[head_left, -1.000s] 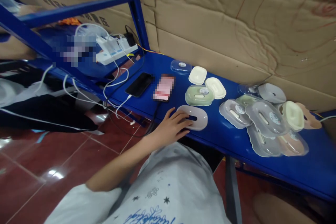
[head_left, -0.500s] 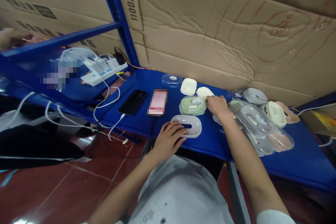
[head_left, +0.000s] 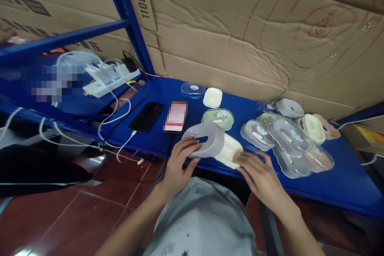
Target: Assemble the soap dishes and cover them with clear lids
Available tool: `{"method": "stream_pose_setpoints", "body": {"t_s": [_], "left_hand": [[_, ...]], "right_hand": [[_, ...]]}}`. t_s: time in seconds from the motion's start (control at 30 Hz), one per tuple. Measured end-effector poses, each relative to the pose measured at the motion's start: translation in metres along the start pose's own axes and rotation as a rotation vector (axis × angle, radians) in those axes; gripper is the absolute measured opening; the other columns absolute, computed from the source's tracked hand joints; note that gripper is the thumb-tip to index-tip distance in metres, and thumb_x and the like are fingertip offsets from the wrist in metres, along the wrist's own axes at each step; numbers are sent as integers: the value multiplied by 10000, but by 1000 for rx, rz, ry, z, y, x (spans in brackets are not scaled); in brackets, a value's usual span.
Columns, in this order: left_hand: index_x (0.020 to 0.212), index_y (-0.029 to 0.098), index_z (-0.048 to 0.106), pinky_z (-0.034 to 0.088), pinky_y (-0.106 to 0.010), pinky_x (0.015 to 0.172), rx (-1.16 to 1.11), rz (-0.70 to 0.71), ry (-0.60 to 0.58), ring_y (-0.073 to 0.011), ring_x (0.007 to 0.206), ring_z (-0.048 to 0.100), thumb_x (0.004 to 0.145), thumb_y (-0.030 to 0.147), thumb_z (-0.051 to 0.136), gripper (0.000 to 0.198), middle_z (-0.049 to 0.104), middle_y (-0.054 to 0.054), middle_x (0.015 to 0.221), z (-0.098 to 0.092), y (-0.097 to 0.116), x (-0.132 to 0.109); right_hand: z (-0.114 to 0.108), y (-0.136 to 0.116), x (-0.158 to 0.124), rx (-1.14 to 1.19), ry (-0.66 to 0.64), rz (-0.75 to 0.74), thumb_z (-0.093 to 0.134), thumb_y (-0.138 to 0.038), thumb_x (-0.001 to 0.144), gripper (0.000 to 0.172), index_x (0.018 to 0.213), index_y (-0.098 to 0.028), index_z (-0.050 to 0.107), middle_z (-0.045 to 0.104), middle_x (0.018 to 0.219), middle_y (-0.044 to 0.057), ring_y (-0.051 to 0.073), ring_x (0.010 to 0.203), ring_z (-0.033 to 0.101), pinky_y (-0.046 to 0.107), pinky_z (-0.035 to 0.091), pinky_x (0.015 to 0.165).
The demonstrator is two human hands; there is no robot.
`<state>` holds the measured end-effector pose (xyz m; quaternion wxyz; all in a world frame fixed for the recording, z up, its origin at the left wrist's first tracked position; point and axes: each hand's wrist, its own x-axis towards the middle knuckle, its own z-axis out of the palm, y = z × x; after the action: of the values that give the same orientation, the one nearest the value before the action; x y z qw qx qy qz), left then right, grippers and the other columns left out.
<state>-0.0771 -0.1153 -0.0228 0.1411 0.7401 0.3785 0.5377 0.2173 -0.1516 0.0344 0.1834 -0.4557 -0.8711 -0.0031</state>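
Observation:
My left hand (head_left: 179, 168) is closed on a light grey oval soap dish (head_left: 212, 131) with a dark slot in its base. It is tilted up above the front edge of the blue table. My right hand (head_left: 260, 173) grips a cream plastic tray (head_left: 229, 151) by its right end. The tray's left end meets the grey dish's right side; how far it goes inside is hidden. Just behind them lies a green soap dish (head_left: 218, 120) under a clear lid.
Several lidded dishes, including a grey one (head_left: 258, 134), are piled to the right. A cream tray (head_left: 213, 97) and a clear lid (head_left: 193, 89) lie at the back. Two phones (head_left: 146, 116) and white cables lie left. A cardboard wall (head_left: 204, 40) stands behind the table.
My right hand has taken the cream tray from the back of the table and brought it to the grey dish. My left hand has lifted and tilted the dish.

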Motion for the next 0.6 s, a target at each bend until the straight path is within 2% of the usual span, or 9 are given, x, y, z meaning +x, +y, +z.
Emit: {"method": "stream_pose_setpoints", "body": {"t_s": [0.1,0.23,0.3,0.37,0.5,0.6], "left_hand": [[1361,253,632,518,-472,1125,80,40,-164,-266,1330,612,1042,198,617,324,709,-90,1327,4,5,3],[1350,237,632,500,-523,1110,230,122,-379,-293,1306,626,1060,229,594,293,720,-94,1331,17,5,3],[1359,230,625,476,-540,1128,282,147,-426,-301,1336,609,1074,240,566,291,712,-102,1352,22,6,5],[1367,229,619,463,-530,1138,303,161,-447,-293,1358,597,1085,255,546,293,699,-107,1377,25,8,10],[1360,243,624,482,-505,1103,340,186,-538,-279,1333,619,1093,313,549,286,687,-109,1390,32,16,21],[1352,236,629,493,-502,1090,380,196,-584,-284,1338,623,1082,348,578,296,685,-112,1400,38,16,18]], "right_hand": [[18,1,-9,37,-34,-47,525,-113,1060,315,1315,-231,667,763,1270,59,228,1252,676,462,432,1104],[34,19,-17,68,85,-50,518,-118,1054,329,1318,-227,679,742,1333,84,242,1307,662,466,497,1113],[38,25,-23,85,161,-8,534,-150,1051,345,1349,-254,671,746,1322,84,257,1307,668,478,525,1103],[39,26,-28,76,198,58,577,-230,1046,383,1422,-273,636,705,1394,106,288,1345,643,498,539,1102],[42,24,-23,14,88,95,625,-427,1038,576,1580,-286,491,434,1678,138,347,1546,425,580,462,1193],[46,26,-14,17,-5,47,595,-434,1057,533,1565,-299,509,452,1674,97,318,1572,386,586,425,1227]]}}
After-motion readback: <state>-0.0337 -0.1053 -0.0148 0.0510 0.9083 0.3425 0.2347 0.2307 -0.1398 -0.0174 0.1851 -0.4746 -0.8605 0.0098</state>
